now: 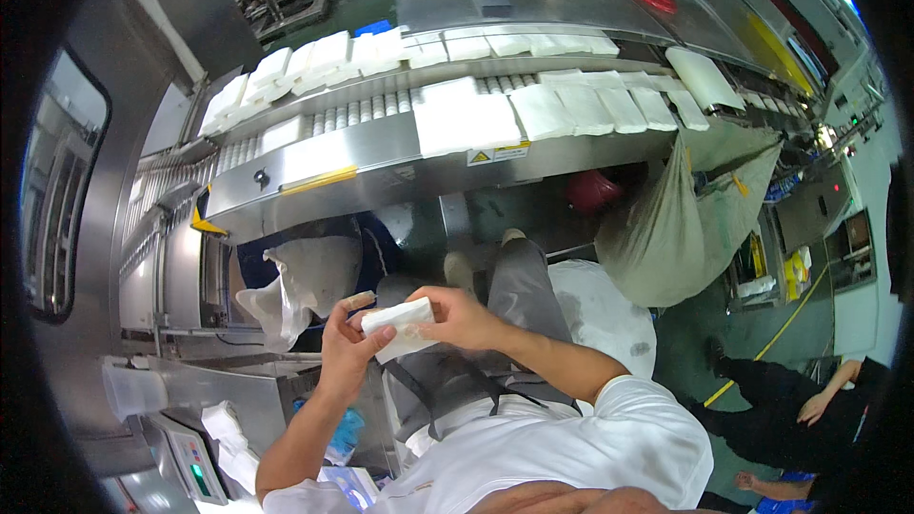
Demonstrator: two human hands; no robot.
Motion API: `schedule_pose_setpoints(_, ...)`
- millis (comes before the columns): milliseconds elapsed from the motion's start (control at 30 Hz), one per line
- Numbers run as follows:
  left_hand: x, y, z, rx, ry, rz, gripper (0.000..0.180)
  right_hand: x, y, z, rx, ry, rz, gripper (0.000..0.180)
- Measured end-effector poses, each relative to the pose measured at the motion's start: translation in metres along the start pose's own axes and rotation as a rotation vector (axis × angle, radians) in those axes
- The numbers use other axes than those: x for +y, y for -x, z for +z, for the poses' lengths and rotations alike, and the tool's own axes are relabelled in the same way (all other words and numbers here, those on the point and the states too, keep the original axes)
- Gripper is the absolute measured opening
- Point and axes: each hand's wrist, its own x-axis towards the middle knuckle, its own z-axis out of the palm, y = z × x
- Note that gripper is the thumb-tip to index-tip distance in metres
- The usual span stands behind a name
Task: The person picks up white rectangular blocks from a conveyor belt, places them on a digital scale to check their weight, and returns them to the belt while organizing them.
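Over my lap, both hands hold a small stack of folded white wipes (pixel 398 316), tilted with one layer hanging lower. My left hand (pixel 345 347) grips its left end, thumb on the front and fingers behind; a pale wrap covers one fingertip. My right hand (pixel 464 321) pinches the right end between thumb and fingers. Ahead of me is a steel roller conveyor (pixel 357 112). Along its near rail lie flat white sheets (pixel 465 124) and a row of folded white stacks (pixel 581 107). More white stacks (pixel 314 59) line the far rail.
A grey cloth bag (pixel 657 219) hangs from the conveyor's right end. White plastic bags (pixel 319 271) hang at left, and another white bag (pixel 605 309) is beside my right leg. A digital scale (pixel 190 462) stands lower left. A red bowl (pixel 592 190) is underneath. A co-worker (pixel 800 419) is at right.
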Motion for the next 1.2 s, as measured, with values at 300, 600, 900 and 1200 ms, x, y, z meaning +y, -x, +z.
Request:
schedule_pose_setpoints(300,-0.019,-0.010,-0.017,0.054,0.080,-0.027,0.042,-0.008,-0.003,-0.004,-0.046,0.057,0.174,0.027)
schedule_pose_setpoints(600,-0.014,-0.017,-0.017,0.089,0.129,-0.036,0.044,0.006,-0.008,-0.005,-0.041,-0.147,0.195,0.031)
schedule_pose_setpoints(900,-0.018,-0.022,-0.022,0.058,0.081,0.051,0.053,-0.003,-0.021,-0.004,0.008,-0.060,0.050,0.034)
schedule_pose_setpoints(1200,-0.006,-0.025,-0.026,-0.056,0.000,0.020,0.058,-0.031,-0.030,-0.021,-0.151,0.030,0.143,0.029)
